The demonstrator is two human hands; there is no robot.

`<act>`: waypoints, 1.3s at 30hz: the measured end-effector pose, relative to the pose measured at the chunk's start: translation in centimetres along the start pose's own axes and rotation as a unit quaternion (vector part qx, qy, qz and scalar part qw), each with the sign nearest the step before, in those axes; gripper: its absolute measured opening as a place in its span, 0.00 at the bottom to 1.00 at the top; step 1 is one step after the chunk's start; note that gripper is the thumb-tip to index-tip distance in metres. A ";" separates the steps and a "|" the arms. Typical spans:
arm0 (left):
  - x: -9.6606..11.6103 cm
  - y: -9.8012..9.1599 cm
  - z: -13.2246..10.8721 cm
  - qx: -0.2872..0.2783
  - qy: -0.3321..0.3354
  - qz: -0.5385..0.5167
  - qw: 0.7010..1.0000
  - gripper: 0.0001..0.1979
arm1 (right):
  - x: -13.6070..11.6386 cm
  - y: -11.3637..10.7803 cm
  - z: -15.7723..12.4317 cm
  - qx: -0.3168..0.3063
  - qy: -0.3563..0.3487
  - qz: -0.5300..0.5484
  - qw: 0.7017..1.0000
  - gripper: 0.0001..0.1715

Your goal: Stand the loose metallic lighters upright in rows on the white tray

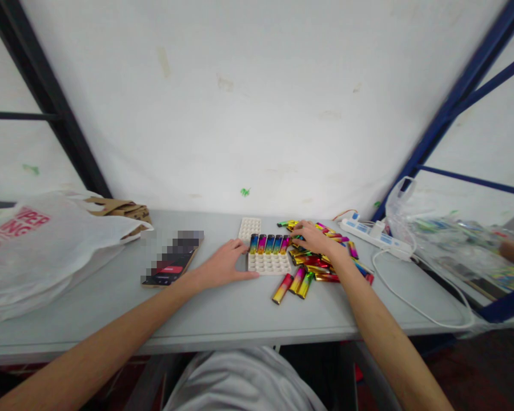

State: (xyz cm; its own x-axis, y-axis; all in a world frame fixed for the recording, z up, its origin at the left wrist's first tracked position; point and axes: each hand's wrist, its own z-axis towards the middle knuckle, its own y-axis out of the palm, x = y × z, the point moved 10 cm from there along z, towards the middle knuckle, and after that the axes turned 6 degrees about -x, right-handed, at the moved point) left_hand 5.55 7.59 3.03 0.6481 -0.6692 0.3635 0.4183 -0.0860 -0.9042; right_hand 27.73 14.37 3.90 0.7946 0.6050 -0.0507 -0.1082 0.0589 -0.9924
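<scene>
A white tray (pixel 269 264) with rows of round holes lies on the grey table (pixel 223 311). A row of several rainbow-coloured lighters (pixel 269 244) stands in its far edge. My left hand (pixel 223 265) rests flat on the table, touching the tray's left side. My right hand (pixel 314 240) reaches over a loose pile of shiny lighters (pixel 321 265) to the right of the tray, fingers curled at the row's right end; whether it holds a lighter I cannot tell. Three lighters (pixel 294 283) lie apart in front of the tray.
A second white tray (pixel 249 227) lies behind the first. A phone (pixel 171 265) sits left of my hand. A white plastic bag (pixel 38 245) and brown paper bag (pixel 122 209) fill the left. A power strip (pixel 374 233) with cable and a clear bag (pixel 449 245) sit right.
</scene>
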 end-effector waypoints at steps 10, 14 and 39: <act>0.4 -0.2 0.0 -0.009 -0.009 -0.001 1.000 0.30 | -0.8 -2.1 0.4 0.089 -0.002 0.060 0.994 0.09; 0.2 -0.3 0.0 -0.008 -0.008 0.005 1.000 0.30 | -0.3 -4.9 -0.6 0.217 0.020 0.189 0.957 0.17; 0.6 0.2 2.6 0.017 -0.007 0.032 0.999 0.27 | -2.2 -5.0 -0.3 0.240 0.062 0.537 0.806 0.26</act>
State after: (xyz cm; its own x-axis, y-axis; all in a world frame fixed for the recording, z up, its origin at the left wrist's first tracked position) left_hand 7.66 9.10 3.62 0.6830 -0.6620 0.3087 0.3965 -0.0189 -0.9178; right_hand 26.72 12.56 8.94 0.1384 0.4296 -0.8924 -0.9687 -0.1288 -0.2122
